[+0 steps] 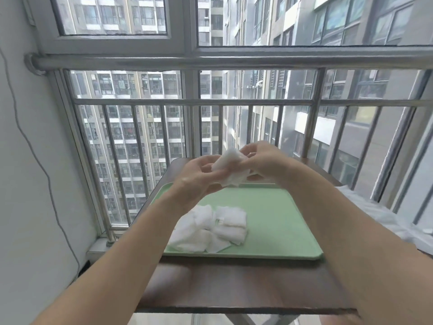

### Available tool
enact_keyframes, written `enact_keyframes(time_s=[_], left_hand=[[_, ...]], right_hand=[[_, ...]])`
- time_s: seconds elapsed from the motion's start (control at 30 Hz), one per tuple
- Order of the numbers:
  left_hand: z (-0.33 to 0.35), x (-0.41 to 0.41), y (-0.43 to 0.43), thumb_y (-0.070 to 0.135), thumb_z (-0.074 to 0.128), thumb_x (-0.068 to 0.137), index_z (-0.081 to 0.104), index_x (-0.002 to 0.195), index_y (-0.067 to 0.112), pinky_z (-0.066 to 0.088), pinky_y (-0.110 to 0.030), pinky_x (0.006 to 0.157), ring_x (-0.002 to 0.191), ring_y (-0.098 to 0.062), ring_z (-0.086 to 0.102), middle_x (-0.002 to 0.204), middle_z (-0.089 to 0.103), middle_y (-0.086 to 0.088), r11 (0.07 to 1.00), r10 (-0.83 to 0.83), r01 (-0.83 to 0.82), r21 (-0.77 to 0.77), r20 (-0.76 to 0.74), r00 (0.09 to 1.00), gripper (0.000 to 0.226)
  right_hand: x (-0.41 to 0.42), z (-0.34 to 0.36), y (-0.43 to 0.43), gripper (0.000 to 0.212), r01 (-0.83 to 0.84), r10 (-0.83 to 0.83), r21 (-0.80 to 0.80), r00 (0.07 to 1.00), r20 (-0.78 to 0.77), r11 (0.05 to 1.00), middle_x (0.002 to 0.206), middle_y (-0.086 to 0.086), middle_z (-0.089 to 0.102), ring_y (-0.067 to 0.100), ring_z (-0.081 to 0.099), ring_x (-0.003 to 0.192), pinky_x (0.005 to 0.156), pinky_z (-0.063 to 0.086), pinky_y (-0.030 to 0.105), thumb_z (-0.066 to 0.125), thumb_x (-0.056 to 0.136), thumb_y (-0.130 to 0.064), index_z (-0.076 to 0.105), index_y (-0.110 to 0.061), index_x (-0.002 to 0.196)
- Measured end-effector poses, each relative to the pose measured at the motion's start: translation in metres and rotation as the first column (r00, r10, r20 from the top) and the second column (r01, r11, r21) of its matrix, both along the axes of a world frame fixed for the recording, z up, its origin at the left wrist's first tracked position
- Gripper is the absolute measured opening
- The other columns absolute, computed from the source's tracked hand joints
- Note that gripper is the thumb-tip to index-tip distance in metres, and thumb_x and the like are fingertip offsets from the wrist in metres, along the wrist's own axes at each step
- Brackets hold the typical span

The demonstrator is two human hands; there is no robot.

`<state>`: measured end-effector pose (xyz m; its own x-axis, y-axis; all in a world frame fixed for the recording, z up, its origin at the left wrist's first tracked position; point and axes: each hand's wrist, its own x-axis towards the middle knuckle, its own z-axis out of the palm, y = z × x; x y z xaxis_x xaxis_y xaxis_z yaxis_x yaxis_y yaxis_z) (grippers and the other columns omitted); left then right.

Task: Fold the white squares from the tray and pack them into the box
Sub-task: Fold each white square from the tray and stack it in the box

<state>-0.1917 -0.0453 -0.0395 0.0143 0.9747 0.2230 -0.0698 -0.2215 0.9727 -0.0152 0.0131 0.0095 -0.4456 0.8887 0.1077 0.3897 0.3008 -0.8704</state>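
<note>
Both hands hold one white square (230,168) in the air above the far edge of the green tray (276,221). My left hand (195,175) pinches its left side and my right hand (262,160) pinches its right side. The square is crumpled and partly bent between them. A loose pile of several more white squares (210,227) lies on the left half of the tray, some flat, some folded. No box shows in the view.
The tray sits on a small dark brown table (234,285) set against a metal railing (234,102) and a window. White cloth (379,212) lies to the right of the table. A thin cable (35,148) runs down the left wall.
</note>
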Motion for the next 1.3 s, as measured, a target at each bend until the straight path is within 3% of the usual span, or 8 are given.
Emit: enact_keyframes(time_s=[0.17,0.4,0.63,0.8,1.0,1.17,1.23,1.3], left_hand=[[0.015,0.043,-0.019,0.012,0.073,0.087,0.062,0.117,0.004,0.061,-0.037,0.079,0.089,-0.031,0.075,0.099,0.076,-0.013,0.999,-0.004,0.002,-0.041,-0.060,0.998,0.033],[0.001,0.136,-0.009,0.022,0.079,0.085,0.069,0.095,0.023,0.057,-0.034,0.078,0.082,-0.013,0.070,0.093,0.075,0.000,0.998,-0.064,0.070,-0.004,-0.436,0.898,0.014],[-0.002,0.207,0.005,0.056,0.081,0.064,0.056,0.125,0.033,0.044,-0.040,0.103,0.119,-0.017,0.047,0.126,0.049,0.003,0.971,-0.055,0.225,0.084,-0.833,0.551,0.070],[0.001,0.215,0.022,0.050,0.085,0.072,0.044,0.136,0.036,0.035,-0.044,0.113,0.132,-0.021,0.037,0.138,0.036,0.001,0.976,-0.116,0.218,-0.021,-0.894,0.433,0.076],[0.006,0.218,0.043,0.064,0.082,0.048,0.036,0.143,0.038,0.032,-0.046,0.117,0.136,-0.023,0.030,0.142,0.035,0.005,0.967,-0.172,0.224,-0.124,-0.962,0.210,0.109],[0.013,0.231,0.054,0.059,0.079,0.074,0.013,0.158,0.031,-0.003,-0.044,0.125,0.152,-0.024,-0.006,0.162,0.009,-0.002,0.963,-0.238,0.111,-0.244,-0.969,-0.064,0.111],[0.010,0.232,0.060,0.068,0.081,0.059,0.020,0.157,0.032,-0.003,-0.049,0.125,0.153,-0.026,-0.009,0.163,0.012,-0.003,0.949,-0.303,0.072,-0.307,-0.951,-0.061,0.121],[0.006,0.228,0.067,0.079,0.080,0.030,0.035,0.149,0.032,0.024,-0.044,0.122,0.148,-0.024,0.023,0.151,0.034,0.001,0.947,-0.316,0.074,-0.314,-0.949,0.013,0.136]], right_hand=[[0.064,0.031,-0.011,0.035,-0.040,0.039,0.016,0.999,0.033,0.999,0.114,0.015,0.071,0.028,0.069,0.108,0.096,0.056,0.045,0.078,0.085,-0.023,0.066,-0.009,0.115],[0.172,0.039,-0.025,0.034,-0.037,0.034,0.015,0.986,0.165,0.999,0.114,0.010,0.072,0.022,0.072,0.103,0.094,0.057,0.043,0.076,0.087,-0.020,0.065,-0.009,0.118],[0.235,0.021,-0.031,0.031,0.030,-0.030,0.003,0.989,0.148,1.000,0.112,0.010,0.071,0.026,0.069,0.106,0.093,0.056,0.040,0.074,0.087,-0.023,0.066,-0.012,0.116],[0.260,0.001,-0.028,0.035,0.000,0.003,-0.067,0.999,0.042,0.998,0.115,0.010,0.071,0.024,0.069,0.106,0.089,0.057,0.036,0.073,0.088,-0.024,0.066,-0.012,0.120],[0.260,-0.031,-0.015,0.039,-0.108,0.097,-0.109,0.990,-0.100,0.988,0.119,0.016,0.069,0.025,0.067,0.104,0.084,0.053,0.036,0.076,0.088,-0.024,0.067,-0.013,0.124],[0.255,-0.034,-0.011,0.042,-0.129,0.112,-0.103,0.981,-0.159,0.986,0.114,0.015,0.070,0.021,0.068,0.096,0.069,0.055,0.027,0.077,0.084,-0.020,0.066,-0.009,0.123],[0.254,-0.031,-0.012,0.043,-0.161,0.137,-0.117,0.972,-0.193,0.980,0.107,0.012,0.070,0.019,0.066,0.090,0.061,0.053,0.024,0.078,0.082,-0.017,0.065,-0.007,0.121],[0.252,-0.027,-0.014,0.041,-0.200,0.171,-0.136,0.965,-0.200,0.970,0.102,0.010,0.069,0.019,0.063,0.087,0.057,0.052,0.023,0.076,0.083,-0.012,0.064,-0.005,0.121]])
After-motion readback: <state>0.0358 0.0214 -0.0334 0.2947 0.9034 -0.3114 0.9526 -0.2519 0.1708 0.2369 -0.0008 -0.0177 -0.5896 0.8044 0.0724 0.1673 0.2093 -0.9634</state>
